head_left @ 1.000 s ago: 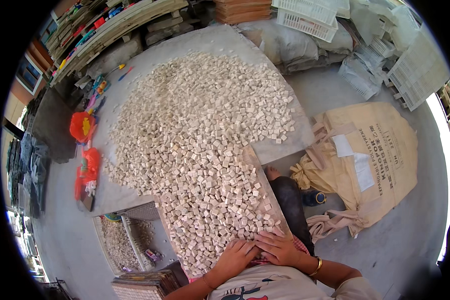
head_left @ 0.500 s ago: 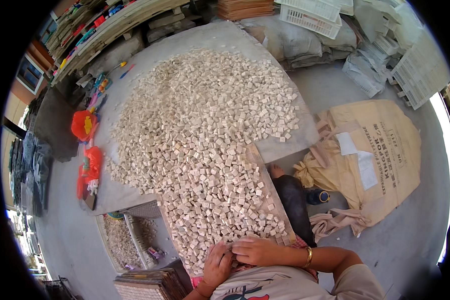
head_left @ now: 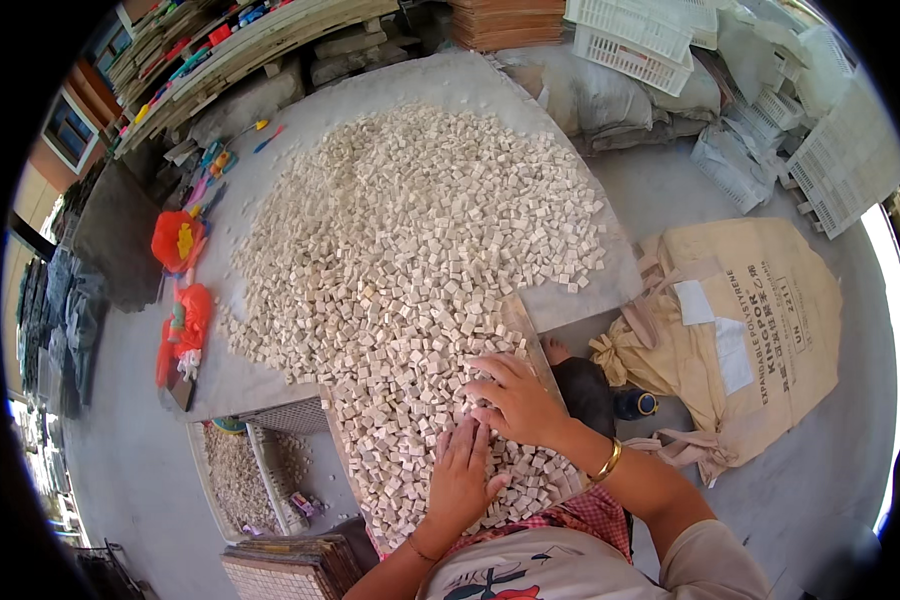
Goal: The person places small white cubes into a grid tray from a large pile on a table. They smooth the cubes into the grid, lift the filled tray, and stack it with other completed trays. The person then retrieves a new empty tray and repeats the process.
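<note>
A large heap of small pale square stone tiles (head_left: pixel 410 220) covers a grey table (head_left: pixel 580 300) and runs toward me over a wooden board (head_left: pixel 523 335) at my lap. My left hand (head_left: pixel 458 482) lies flat on the near tiles, fingers stretched forward and thumb out to the right. Just ahead and to the right, my right hand (head_left: pixel 522 403), with a gold bangle at the wrist, rests on the tiles with its fingers spread to the left. The fingertips of the two hands are close together. Neither hand shows anything gripped; what lies under the palms is hidden.
At lower left stand a stack of tile-filled trays (head_left: pixel 270 580) and a white bin of tile pieces (head_left: pixel 232 480). Red plastic bags (head_left: pixel 178 240) lie along the table's left edge. To the right are a dark bottle (head_left: pixel 634 404) and a large tan sack (head_left: pixel 770 350).
Both hands have moved forward from the board's near edge onto the tiles, the right farther out. Their fingers, drawn together before, are now stretched out. The whole view has shifted slightly.
</note>
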The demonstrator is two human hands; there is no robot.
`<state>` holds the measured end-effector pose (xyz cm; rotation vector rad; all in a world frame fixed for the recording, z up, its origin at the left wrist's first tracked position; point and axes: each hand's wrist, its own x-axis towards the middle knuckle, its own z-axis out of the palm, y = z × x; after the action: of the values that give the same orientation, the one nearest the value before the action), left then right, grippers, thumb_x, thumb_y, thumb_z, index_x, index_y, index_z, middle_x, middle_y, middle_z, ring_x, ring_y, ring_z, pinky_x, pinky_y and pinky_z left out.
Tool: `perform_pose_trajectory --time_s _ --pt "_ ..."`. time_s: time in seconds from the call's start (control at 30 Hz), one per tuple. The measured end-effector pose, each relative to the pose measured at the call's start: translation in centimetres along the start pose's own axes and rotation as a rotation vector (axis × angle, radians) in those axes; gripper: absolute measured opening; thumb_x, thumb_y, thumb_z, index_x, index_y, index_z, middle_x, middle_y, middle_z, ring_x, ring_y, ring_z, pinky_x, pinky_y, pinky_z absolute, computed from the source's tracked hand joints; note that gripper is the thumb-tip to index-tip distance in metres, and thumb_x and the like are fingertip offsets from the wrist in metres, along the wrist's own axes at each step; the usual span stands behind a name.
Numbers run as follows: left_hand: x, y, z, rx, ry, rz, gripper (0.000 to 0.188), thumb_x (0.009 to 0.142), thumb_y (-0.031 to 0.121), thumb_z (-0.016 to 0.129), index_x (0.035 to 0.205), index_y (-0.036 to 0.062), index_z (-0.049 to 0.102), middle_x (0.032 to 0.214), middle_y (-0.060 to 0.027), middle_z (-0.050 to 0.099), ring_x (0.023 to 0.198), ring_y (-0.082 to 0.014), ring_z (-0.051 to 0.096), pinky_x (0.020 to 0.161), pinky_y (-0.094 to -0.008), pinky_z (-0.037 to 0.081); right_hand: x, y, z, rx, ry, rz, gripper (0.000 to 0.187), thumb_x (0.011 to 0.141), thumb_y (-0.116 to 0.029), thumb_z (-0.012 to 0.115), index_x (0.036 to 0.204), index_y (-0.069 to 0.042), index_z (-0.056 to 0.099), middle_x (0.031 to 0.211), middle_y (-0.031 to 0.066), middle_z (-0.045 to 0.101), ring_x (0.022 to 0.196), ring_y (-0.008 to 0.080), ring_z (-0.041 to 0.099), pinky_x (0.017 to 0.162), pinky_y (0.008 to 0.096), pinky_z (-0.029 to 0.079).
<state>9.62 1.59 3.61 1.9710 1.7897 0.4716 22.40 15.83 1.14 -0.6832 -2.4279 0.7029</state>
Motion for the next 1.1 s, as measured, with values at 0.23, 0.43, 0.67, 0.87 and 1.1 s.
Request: perform_pose_trajectory --time_s 0.23,0.43,0.67,0.87,1.1 --pt "-3.2 -1.6 -0.9 0.071 -0.004 -0.017 0.092 0.081 0.053 0.061 0.142 -0.0067 0.025 0.149 -0.0255 0.025 0.139 -0.0400 0.021 0.111 -0.0574 0.013 -2.8 -4.0 0.1 0.023 -0.077 -0.068 0.035 0.079 -0.030 0.068 0.106 -0.009 0.059 0.114 0.0120 0.054 0.116 0.0293 0.048 0.101 0.0491 0.032" --pt "-0.7 -0.9 0.4 0.172 -0.167 -0.006 0.090 0.082 0.045 0.062 0.143 -0.0069 0.022 0.150 -0.0234 0.023 0.141 -0.0362 0.019 0.112 -0.0554 0.014 -7.4 -4.5 0.6 -0.071 -0.036 0.035 0.038 0.083 -0.025 0.063 0.116 -0.008 0.056 0.128 0.0154 0.049 0.127 0.0328 0.041 0.104 0.0522 0.030" --pt "5.2 -1.7 0.3 0.223 0.042 -0.072 0.074 0.086 0.030 0.056 0.144 -0.0042 0.025 0.152 -0.0194 0.023 0.143 -0.0325 0.018 0.113 -0.0535 0.009 -1.7 -2.4 1.6 -0.022 0.167 0.263 0.045 0.088 -0.015 0.056 0.130 -0.003 0.046 0.145 0.0271 0.028 0.133 0.0452 0.029 0.108 0.0522 0.026" --pt "8.7 -3.2 0.7 0.265 0.342 -0.196 0.061 0.090 0.019 0.046 0.141 -0.0073 0.027 0.149 -0.0246 0.027 0.141 -0.0361 0.022 0.111 -0.0569 0.012 4.5 0.2 2.6 -0.173 0.236 0.247 0.053 0.091 -0.021 0.054 0.138 -0.002 0.038 0.148 0.0289 0.020 0.136 0.0462 0.023 0.110 0.0505 0.025" --pt "13.8 -8.3 -2.0 0.231 0.419 -0.264 0.070 0.087 0.027 0.055 0.143 -0.0039 0.027 0.149 -0.0231 0.027 0.141 -0.0358 0.022 0.111 -0.0571 0.014 11.2 4.3 3.2 -0.285 0.293 0.170 0.052 0.086 -0.030 0.060 0.131 -0.006 0.049 0.143 0.0220 0.035 0.135 0.0387 0.028 0.109 0.0509 0.025"
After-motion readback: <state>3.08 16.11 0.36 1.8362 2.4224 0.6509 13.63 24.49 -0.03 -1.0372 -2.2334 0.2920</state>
